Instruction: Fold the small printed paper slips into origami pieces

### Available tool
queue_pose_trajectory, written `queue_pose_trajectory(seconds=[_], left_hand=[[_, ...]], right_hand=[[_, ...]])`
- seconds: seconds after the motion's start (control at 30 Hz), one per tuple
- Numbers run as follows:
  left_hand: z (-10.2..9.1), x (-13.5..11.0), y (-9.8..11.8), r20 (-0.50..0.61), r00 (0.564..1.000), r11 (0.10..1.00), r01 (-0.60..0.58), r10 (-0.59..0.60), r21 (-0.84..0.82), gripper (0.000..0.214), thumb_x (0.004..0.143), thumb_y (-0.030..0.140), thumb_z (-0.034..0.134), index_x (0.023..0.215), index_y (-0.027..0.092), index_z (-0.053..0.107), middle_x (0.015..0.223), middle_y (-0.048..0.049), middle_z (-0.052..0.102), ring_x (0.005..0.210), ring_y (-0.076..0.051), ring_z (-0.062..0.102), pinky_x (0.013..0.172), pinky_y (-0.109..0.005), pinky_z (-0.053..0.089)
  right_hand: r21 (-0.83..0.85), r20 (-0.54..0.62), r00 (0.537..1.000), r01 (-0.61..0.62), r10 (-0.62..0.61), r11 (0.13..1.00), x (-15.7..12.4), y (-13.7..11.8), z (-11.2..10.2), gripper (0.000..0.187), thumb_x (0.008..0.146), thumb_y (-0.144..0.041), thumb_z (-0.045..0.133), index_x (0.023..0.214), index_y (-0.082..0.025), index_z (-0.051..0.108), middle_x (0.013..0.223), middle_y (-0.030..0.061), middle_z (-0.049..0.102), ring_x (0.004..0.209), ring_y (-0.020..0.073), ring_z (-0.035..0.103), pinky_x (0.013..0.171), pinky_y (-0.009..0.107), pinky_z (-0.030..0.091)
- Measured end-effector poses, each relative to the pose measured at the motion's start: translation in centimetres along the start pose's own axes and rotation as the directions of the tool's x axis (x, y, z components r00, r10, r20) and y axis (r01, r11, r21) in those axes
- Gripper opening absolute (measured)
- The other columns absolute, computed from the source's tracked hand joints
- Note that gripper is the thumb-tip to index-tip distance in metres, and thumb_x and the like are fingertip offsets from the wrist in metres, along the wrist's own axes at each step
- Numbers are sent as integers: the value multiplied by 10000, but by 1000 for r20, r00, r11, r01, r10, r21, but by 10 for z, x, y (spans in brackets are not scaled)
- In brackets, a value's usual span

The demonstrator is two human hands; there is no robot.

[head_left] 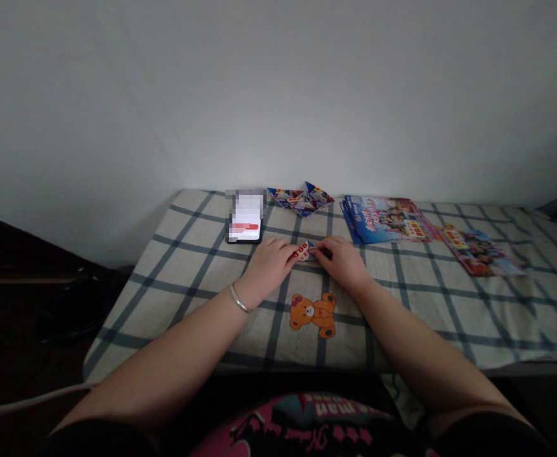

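Note:
Between my two hands is a small folded piece of printed paper (304, 251), red, white and blue, low over the checked tablecloth. My left hand (271, 263), with a silver bangle at the wrist, pinches its left end between thumb and fingers. At the right end, my right hand (344, 260) grips the paper with thumb and forefinger. Just beyond lie several folded paper triangles (302, 200) in the same bright print, grouped near the wall. My palms hide part of the fingers.
A phone (246, 217) with a lit screen lies left of the triangles. To the right are a stack of printed flyers (387, 219) and more flyers (485, 251). The checked tablecloth (188, 254) carries a teddy bear picture (313, 315). A wall stands behind; a dark bag (76, 304) is at lower left.

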State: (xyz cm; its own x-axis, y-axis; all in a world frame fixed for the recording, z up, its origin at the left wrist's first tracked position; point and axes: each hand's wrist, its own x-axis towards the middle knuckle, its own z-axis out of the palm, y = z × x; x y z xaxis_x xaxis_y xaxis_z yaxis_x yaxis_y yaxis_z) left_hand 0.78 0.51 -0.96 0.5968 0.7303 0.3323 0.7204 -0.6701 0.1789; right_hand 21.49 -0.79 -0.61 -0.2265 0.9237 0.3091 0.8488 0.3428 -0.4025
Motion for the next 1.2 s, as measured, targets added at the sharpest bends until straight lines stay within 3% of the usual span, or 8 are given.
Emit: queue_pose_trajectory(seconds=[0.27, 0.67, 0.83, 1.2], left_hand=[[-7, -3, 13, 102, 994, 999, 46, -43, -23, 225, 999, 255, 486, 981, 140, 678, 890, -74, 688, 874, -219, 609, 812, -360, 465], [0, -3, 14, 53, 995, 991, 82, -88, 101, 161, 987, 266, 498, 998, 162, 621, 881, -71, 664, 874, -241, 597, 785, -367, 423], [4, -3, 13, 42, 997, 990, 65, -71, 128, 198, 977, 255, 523, 1148, 183, 593, 934, -63, 673, 886, -244, 589, 779, -363, 415], [-2, 1, 9, 113, 993, 999, 18, -23, 48, 215, 994, 256, 492, 1129, 205, 653, 942, -47, 684, 901, -223, 595, 811, -361, 432]], right_hand=[[104, 9, 999, -46, 45, 994, 1, 4, -2, 142, 862, -242, 683, 728, -199, 663, 747, 25, 666, 760, 173, 613, 714, 284, 444], [-15, 32, 998, -51, 52, 999, 3, -1, -1, 111, 874, -224, 666, 768, -190, 666, 798, 48, 675, 806, 197, 617, 743, 298, 443], [-73, 32, 998, -43, 45, 996, 2, -1, 2, 105, 885, -224, 641, 788, -189, 657, 821, 54, 678, 815, 199, 612, 749, 299, 440], [-143, 51, 998, -41, 49, 989, 3, -4, 4, 112, 908, -225, 597, 810, -183, 631, 838, 67, 673, 821, 206, 604, 761, 306, 436]])
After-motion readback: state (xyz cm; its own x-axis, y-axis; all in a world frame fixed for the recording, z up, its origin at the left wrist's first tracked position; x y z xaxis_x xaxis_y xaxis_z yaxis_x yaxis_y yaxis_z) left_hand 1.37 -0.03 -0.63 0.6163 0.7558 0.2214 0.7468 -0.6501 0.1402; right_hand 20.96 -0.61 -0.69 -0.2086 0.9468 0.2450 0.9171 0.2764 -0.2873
